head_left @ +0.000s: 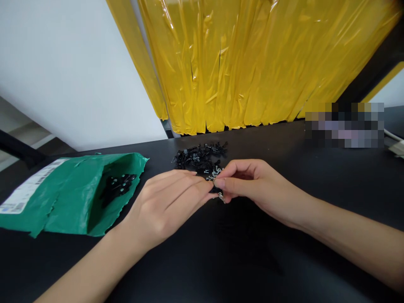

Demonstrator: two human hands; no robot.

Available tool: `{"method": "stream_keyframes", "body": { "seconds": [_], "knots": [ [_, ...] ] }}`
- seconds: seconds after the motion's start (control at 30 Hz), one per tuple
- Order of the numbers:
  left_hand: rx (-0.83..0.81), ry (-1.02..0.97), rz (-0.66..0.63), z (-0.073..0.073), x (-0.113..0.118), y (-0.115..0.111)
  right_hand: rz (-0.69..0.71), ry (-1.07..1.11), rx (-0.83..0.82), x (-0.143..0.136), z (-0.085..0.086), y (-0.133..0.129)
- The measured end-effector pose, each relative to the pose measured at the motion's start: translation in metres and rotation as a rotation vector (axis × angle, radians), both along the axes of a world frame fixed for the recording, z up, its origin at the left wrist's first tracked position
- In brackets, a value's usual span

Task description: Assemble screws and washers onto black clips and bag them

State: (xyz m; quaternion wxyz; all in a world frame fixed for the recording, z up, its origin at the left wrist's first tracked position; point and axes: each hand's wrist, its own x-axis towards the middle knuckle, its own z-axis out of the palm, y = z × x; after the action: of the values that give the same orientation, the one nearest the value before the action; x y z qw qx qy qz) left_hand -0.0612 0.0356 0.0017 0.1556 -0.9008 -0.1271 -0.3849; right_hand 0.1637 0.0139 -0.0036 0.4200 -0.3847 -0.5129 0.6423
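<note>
My left hand [167, 202] reaches in from the lower left, back upward, its fingers pressed together around something small and hidden. Its fingertips meet those of my right hand [249, 181], whose thumb and index finger are pinched on something too small to make out. Small silvery screws [216, 171] lie just behind the fingertips, and a few more silvery bits show below them. Beyond the hands a loose pile of small black parts [195, 156] rests on the black table [284, 155].
At the left lies an open green plastic bag [69, 198] with a white label, holding black parts [119, 185] with silvery bits. Yellow plastic strips [227, 63] hang behind the table beside a white panel [78, 63]. A blurred-out area covers the right back, near a white cable.
</note>
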Motion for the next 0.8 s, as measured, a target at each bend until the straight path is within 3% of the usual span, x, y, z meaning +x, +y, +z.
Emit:
{"method": "stream_keyframes", "body": {
  "seconds": [0.23, 0.4, 0.8],
  "knots": [
    [0.023, -0.015, -0.003, -0.0012, -0.0005, 0.0004, 0.012, 0.095, -0.025, -0.0018, 0.0009, -0.0014],
    [0.067, -0.002, -0.009, -0.0011, -0.0013, 0.002, 0.006, -0.012, 0.02, -0.0006, -0.0004, -0.0013],
    [0.023, -0.016, -0.021, -0.0017, -0.003, 0.0023, -0.015, 0.029, 0.015, -0.0015, -0.0001, -0.0013]
  ]
}}
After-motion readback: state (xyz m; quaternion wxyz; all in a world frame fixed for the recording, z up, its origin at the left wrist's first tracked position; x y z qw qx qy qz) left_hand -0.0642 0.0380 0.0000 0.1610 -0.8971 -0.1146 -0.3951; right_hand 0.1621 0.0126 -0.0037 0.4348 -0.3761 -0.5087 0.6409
